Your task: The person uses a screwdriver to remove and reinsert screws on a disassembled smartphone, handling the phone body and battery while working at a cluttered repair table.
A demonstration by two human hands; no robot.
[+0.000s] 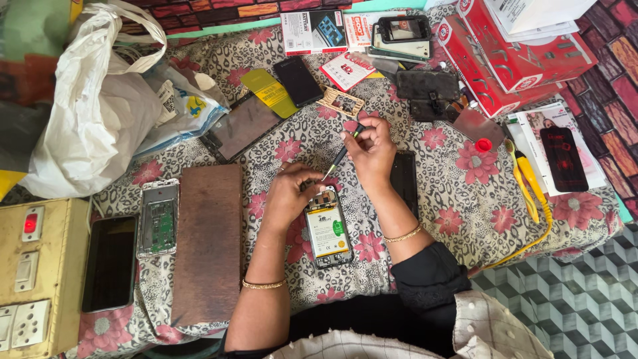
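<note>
An opened phone (328,229) with its back cover off lies on the flowered cloth (465,213), showing a white and green battery and a circuit board at its top end. My left hand (290,193) rests on the phone's top left corner and steadies it. My right hand (372,151) is closed around a small black and green screwdriver (342,154), whose tip points down at the phone's top edge.
A brown wooden board (207,239) lies left of the phone, with a stripped phone frame (158,217), a dark phone (111,262) and a yellow switch box (36,272) beyond it. White plastic bags (93,106) sit at far left. Red boxes (512,53), phones and a yellow tool (528,186) lie at right.
</note>
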